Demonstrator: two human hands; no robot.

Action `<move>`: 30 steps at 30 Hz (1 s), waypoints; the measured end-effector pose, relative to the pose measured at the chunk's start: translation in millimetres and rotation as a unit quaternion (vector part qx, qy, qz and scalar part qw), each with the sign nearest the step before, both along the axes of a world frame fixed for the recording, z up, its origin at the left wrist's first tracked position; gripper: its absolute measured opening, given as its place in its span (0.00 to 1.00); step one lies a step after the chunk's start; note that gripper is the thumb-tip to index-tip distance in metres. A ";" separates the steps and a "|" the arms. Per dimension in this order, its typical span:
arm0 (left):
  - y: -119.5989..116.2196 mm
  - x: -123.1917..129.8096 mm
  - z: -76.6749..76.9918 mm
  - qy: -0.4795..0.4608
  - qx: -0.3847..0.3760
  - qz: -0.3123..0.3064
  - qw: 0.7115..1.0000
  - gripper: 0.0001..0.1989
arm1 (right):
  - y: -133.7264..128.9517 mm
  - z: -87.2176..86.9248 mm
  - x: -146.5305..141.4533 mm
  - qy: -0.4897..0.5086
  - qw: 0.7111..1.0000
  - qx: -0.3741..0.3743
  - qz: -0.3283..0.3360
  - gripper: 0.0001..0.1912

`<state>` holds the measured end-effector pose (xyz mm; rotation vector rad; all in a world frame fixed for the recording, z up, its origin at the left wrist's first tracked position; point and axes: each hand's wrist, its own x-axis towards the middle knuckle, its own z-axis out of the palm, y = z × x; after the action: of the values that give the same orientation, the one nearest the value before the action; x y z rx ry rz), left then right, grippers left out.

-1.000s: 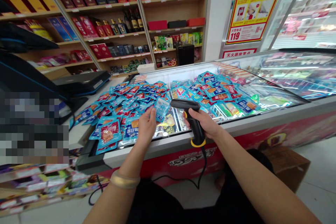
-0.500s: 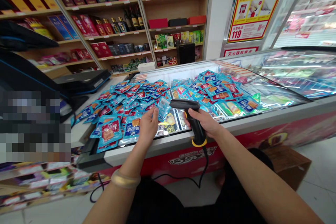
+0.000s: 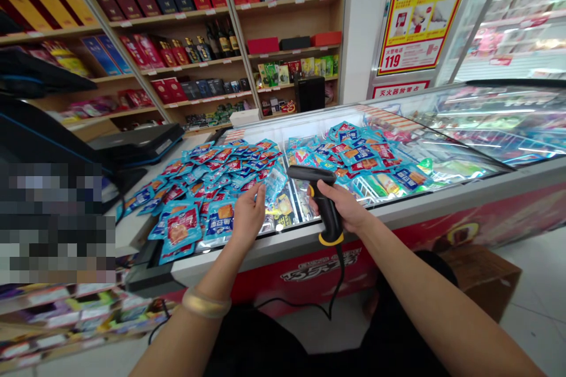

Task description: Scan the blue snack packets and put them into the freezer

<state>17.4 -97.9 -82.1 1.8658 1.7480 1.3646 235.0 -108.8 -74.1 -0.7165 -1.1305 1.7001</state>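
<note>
A small blue packet (image 3: 275, 181), its pale back facing up, is pinched in my left hand (image 3: 250, 212) over the glass freezer lid. My right hand (image 3: 342, 203) is wrapped round the handle of a black barcode scanner (image 3: 328, 206) with yellow trim. The scanner's head points left, just to the right of the packet. To the left, a large heap of blue and red packets (image 3: 216, 171) covers the lid. A second heap of similar packets (image 3: 360, 150) lies beyond the scanner, to the right.
The freezer (image 3: 424, 212) runs across in front of me. A blurred black device (image 3: 48, 129) stands at the left, and a cardboard box (image 3: 481, 280) on the floor at the right. Shelves (image 3: 186, 15) with boxes and bottles rise behind. The scanner's cable hangs down by the freezer.
The whole view has shifted slightly. Both hands keep hold of the packet and the scanner, and the packet's printed back is tilted a little differently and shows more glare.
</note>
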 end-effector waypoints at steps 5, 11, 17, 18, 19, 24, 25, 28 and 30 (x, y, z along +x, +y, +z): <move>18.2 36.3 16.0 0.033 0.026 -0.020 0.999 0.18 | 3.9 2.2 34.8 0.028 0.998 -0.012 -0.052 0.27; 53.1 111.1 36.6 0.113 0.042 -0.088 0.989 0.18 | 10.3 5.1 102.3 0.048 0.989 -0.028 -0.134 0.27; 84.7 181.2 33.4 0.190 0.062 -0.170 0.965 0.19 | 16.0 0.3 148.0 0.059 0.981 -0.035 -0.183 0.25; 87.6 189.3 29.9 0.209 0.054 -0.187 0.958 0.18 | 16.0 -0.5 151.2 0.061 0.980 -0.037 -0.187 0.25; 89.5 195.8 26.2 0.227 0.042 -0.200 0.952 0.18 | 15.7 -1.0 153.3 0.064 0.979 -0.038 -0.188 0.25; 88.6 204.1 15.5 0.261 0.004 -0.195 0.945 0.19 | 14.6 0.3 152.8 0.056 0.982 -0.030 -0.180 0.25; 87.0 201.5 16.0 0.261 0.003 -0.192 0.946 0.20 | 14.9 0.7 151.7 0.049 0.982 -0.028 -0.178 0.25; 80.0 187.3 20.3 0.264 0.009 -0.186 0.946 0.21 | 15.8 1.0 147.0 0.043 0.983 -0.027 -0.179 0.25; 73.1 171.9 23.0 0.260 0.019 -0.179 0.949 0.21 | 15.8 0.5 142.4 0.049 0.983 -0.031 -0.177 0.26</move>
<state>189.3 -24.7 -59.2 2.5797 1.4679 0.8229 377.3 -93.0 -73.6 -0.8107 -0.8292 1.4552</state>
